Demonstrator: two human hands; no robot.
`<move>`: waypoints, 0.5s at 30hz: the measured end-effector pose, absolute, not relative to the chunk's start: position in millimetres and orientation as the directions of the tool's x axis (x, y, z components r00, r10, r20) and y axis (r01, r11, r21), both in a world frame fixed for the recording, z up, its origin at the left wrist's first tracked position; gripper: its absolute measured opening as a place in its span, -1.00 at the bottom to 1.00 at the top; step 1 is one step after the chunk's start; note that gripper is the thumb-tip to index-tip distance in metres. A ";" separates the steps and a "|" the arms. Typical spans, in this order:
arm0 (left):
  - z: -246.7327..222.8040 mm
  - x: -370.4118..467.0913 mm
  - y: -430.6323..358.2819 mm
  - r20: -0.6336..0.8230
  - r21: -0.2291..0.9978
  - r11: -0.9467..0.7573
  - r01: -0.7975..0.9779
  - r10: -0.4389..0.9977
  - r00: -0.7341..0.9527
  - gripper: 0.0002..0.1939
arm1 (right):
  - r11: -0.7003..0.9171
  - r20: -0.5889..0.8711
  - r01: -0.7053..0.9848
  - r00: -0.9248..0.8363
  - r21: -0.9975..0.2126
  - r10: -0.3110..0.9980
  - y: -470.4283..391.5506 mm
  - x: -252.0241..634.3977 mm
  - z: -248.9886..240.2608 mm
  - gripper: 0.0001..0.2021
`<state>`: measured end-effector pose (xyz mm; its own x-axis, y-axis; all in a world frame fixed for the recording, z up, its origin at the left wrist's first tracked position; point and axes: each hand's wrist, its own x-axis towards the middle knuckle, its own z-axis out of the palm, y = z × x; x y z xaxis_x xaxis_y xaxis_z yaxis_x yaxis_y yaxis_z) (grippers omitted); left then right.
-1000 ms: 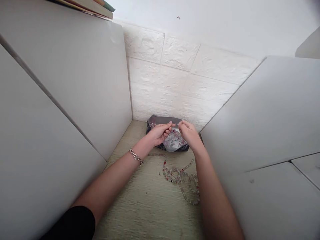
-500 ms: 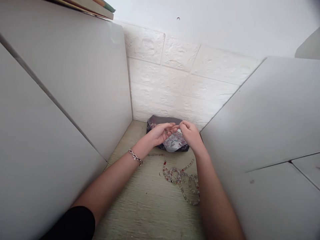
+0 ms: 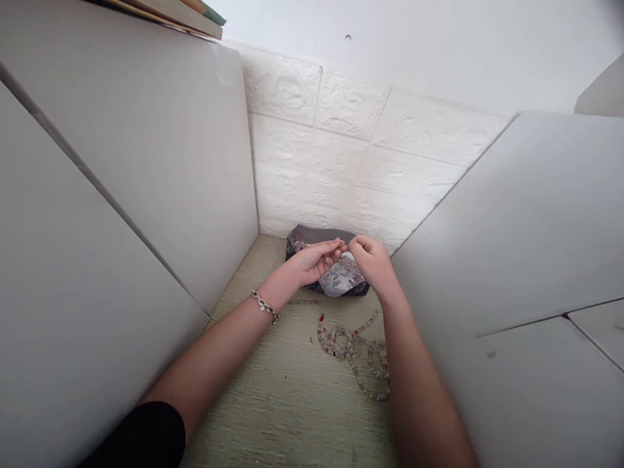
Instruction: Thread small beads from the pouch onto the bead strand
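Observation:
Both my hands are raised over a dark-patterned bag (image 3: 329,233) with a grey lining, which stands against the wall. Loose pink and clear beads (image 3: 344,274) lie inside it. My left hand (image 3: 318,261) has its fingertips brought together in a pinch; whatever sits between them is too small to name. Almost touching them, my right hand (image 3: 369,259) is closed, thumb against curled fingers, on something too fine to make out. Below the hands, a long string of small beads (image 3: 341,344) lies in loops on the wooden surface, partly hidden by my right forearm.
White panels (image 3: 160,149) rise on the left, and another white panel (image 3: 526,234) stands close on the right. A white brick-pattern wall (image 3: 312,162) closes off the back. Books (image 3: 175,16) rest on top of the left panel.
My left fingers have drawn closer together at the tips, near my right hand. The bag and the string of beads have stayed where they were.

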<state>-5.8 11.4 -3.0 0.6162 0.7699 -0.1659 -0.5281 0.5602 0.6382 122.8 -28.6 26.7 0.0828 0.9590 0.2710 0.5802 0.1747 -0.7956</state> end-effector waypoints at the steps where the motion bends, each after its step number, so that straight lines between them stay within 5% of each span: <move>1: -2.4 -5.7 10.9 -0.174 0.630 0.566 -0.532 0.770 0.614 -0.87 | 0.177 0.274 0.582 0.083 -0.794 0.958 -28.4 122.9 26.5 -0.83; 15: -3.3 -5.5 10.7 -0.201 0.606 0.584 -0.540 0.769 0.606 -0.85 | 0.183 0.289 0.602 0.083 -0.777 0.954 -30.2 120.1 27.3 -0.84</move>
<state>-5.5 10.7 -3.3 0.6064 0.7694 -0.2009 -0.5403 0.5840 0.6058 120.1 -30.2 27.3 0.0828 0.9537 0.2893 0.6020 0.1835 -0.7772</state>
